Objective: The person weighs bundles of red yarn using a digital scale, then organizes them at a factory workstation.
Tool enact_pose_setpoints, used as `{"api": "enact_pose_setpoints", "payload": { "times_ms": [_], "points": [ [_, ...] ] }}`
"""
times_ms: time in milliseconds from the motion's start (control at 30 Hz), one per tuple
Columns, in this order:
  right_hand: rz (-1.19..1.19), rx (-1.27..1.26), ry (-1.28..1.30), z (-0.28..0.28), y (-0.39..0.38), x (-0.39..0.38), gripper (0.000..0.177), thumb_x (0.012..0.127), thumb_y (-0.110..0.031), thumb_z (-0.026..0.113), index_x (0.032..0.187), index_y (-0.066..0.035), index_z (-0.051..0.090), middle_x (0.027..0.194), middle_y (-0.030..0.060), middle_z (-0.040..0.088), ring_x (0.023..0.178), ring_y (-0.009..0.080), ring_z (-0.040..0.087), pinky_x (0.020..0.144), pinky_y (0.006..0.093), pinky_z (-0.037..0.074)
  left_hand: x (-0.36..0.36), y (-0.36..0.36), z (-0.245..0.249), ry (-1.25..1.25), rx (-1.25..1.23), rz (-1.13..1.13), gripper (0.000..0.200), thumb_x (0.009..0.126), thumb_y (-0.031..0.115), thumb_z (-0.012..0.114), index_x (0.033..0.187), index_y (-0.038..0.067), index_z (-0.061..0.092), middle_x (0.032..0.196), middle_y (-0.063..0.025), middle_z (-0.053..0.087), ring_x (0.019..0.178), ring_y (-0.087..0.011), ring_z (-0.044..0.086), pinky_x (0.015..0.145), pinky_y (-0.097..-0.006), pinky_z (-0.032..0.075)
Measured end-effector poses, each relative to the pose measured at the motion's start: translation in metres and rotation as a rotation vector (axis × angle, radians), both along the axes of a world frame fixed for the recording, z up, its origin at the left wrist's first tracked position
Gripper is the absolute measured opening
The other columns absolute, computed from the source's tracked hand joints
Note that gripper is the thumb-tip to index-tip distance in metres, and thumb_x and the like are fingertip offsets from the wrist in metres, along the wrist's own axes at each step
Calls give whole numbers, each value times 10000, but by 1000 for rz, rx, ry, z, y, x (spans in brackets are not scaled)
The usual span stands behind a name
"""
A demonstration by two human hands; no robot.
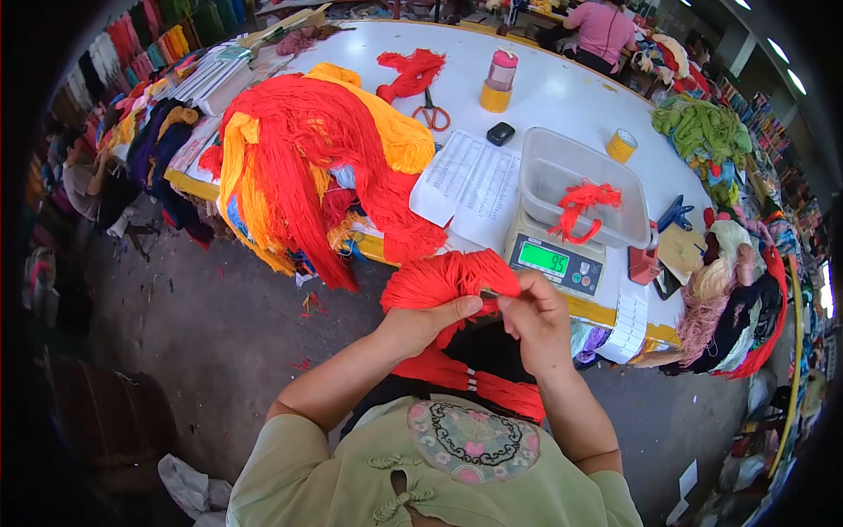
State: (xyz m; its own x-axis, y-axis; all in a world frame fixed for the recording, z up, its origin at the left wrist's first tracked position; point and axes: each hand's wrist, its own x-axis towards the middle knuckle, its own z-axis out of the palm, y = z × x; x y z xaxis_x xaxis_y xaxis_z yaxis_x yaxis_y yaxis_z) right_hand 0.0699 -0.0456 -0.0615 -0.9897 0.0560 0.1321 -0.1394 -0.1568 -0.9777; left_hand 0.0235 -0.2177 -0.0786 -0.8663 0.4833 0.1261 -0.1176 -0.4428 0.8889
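A thick hank of red yarn (pixel 443 279) is held up just in front of the table edge. My left hand (pixel 436 321) is wrapped round its lower side, thumb on top. My right hand (pixel 534 321) pinches at the hank's right end; whatever is between its fingertips is too small to make out. More red yarn (pixel 474 382) hangs down over my lap. Just beyond my right hand stands a digital scale (pixel 562 263), its green display reading 95. On the scale sits a clear plastic tub (pixel 536 167) with a small red yarn bundle (pixel 587 209) inside, one loop over its rim.
Red and yellow yarn (pixel 307 132) heaps over the table's left edge. Scissors (pixel 432 114), a printed sheet (pixel 470 184), a black car-key-like object (pixel 500 133), a pink-topped bottle (pixel 500 75) and a tape roll (pixel 622 145) lie behind. A red tape dispenser (pixel 644 255) stands right of the scale.
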Motion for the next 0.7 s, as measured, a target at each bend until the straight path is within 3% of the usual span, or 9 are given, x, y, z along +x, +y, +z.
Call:
{"api": "enact_pose_setpoints", "payload": {
  "times_ms": [133, 167, 267, 300, 333, 433, 467, 533, 700],
  "points": [
    [195, -309, -226, 10, 4, -2, 68, 972, -107, 554, 953, -56, 595, 848, 15, 616, 543, 19, 442, 462, 192, 331, -2, -2, -5, -68, 145, -45, 263, 914, 162, 669, 1097, -20, 612, 976, -68, 659, 940, -162, 636, 860, -304, 507],
    [213, -282, -259, 11, 0, -2, 71, 972, -122, 570, 977, -59, 603, 868, 4, 608, 577, 22, 434, 498, 196, 346, -4, -4, -8, -100, 202, -50, 288, 905, 178, 674, 1101, -23, 611, 945, -76, 664, 907, -177, 649, 842, -310, 515],
    [431, 3, -251, 25, 13, 8, 93, 976, -146, 584, 990, -62, 623, 887, -18, 591, 618, 24, 428, 533, 205, 356, -19, -30, -10, -255, 89, -549, 290, 895, 201, 655, 1056, -34, 608, 783, -64, 640, 661, -177, 633, 675, -289, 514],
    [364, 95, -239, 20, 30, 20, 123, 972, -182, 607, 985, -64, 641, 855, -51, 575, 658, 23, 425, 563, 209, 360, -10, -38, 5, -399, 95, -628, 333, 850, 214, 672, 1036, -55, 610, 683, -47, 607, 473, -145, 542, 515, -271, 457],
    [293, 155, -311, 11, 56, 34, 143, 954, -212, 640, 969, -70, 650, 812, -48, 585, 632, 32, 439, 544, 204, 356, -11, -61, -3, -262, -9, -580, 362, 838, 219, 674, 1062, -56, 603, 679, -46, 599, 447, -125, 508, 475, -257, 417],
    [-81, -158, -419, -9, 116, 82, 163, 931, -234, 662, 909, -83, 604, 704, -17, 561, 535, 45, 405, 447, 210, 281, -26, -156, -26, -465, 428, -244, 192, 855, 187, 641, 978, 60, 566, 631, 17, 490, 475, -83, 483, 407, -232, 358],
    [-121, -173, -484, -18, 135, 92, 177, 944, -222, 635, 854, -87, 565, 657, -27, 489, 498, 37, 339, 425, 198, 242, -33, -170, 6, -408, 502, -48, 197, 967, 236, 547, 851, 77, 525, 686, 32, 439, 489, -63, 409, 448, -219, 343],
    [-334, -172, -604, -54, 180, 118, 207, 956, -260, 611, 814, -126, 543, 609, -74, 374, 465, 18, 269, 400, 191, 189, -65, -231, 14, -313, 429, 186, 140, 1021, 187, 467, 980, 68, 529, 694, 38, 434, 520, -38, 383, 473, -211, 347],
    [-834, -195, -784, -122, 301, 202, 259, 958, -349, 592, 763, -191, 528, 526, -103, 295, 367, 33, 213, 330, 232, 122, -129, -375, 8, -362, 409, 459, 183, 1029, 174, 449, 988, 22, 542, 695, 31, 421, 535, -71, 376, 507, -234, 363]
  ]
}}
